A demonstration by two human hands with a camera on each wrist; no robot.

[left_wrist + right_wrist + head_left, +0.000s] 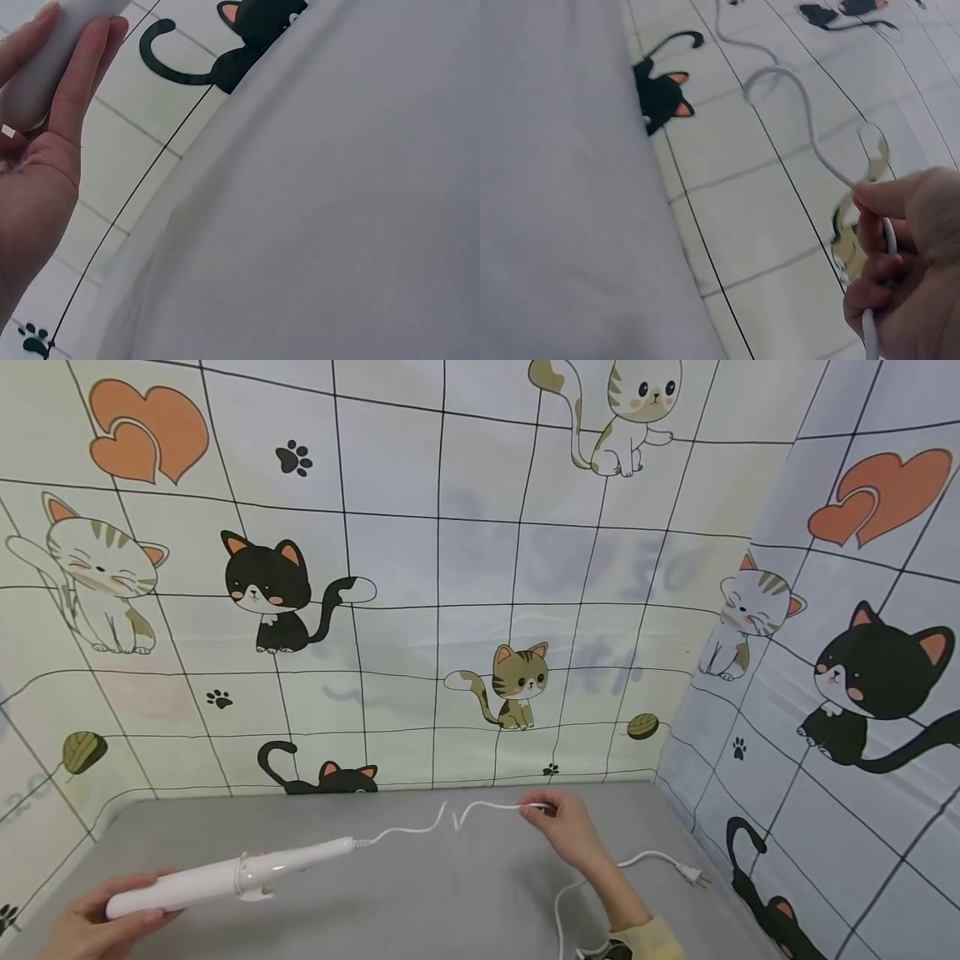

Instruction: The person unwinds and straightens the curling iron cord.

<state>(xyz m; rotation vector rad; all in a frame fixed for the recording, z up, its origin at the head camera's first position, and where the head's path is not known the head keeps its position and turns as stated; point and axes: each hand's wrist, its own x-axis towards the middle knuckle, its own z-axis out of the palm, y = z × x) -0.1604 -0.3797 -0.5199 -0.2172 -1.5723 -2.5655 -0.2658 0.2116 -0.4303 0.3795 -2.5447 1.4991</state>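
Observation:
My left hand (112, 914) grips the thick end of a white corded wand (247, 872) that looks like a curling iron. A collar with a small tab sits at its middle, and the cord leaves its thinner right end. In the left wrist view, fingers and thumb lie around the rounded white end (56, 64). To the right, my right hand (566, 831) pinches the white cord (412, 831) between thumb and index finger. The right wrist view shows the cord (810, 120) running on through the curled fingers. A kinked, wavy stretch of cord hangs between the hands.
Below lies a grey table surface (420, 902). The cord's two-prong plug (690, 875) is on it, right of my right forearm, with a loop of cord nearby. Cat-printed cloth walls (480, 568) stand behind and at the sides.

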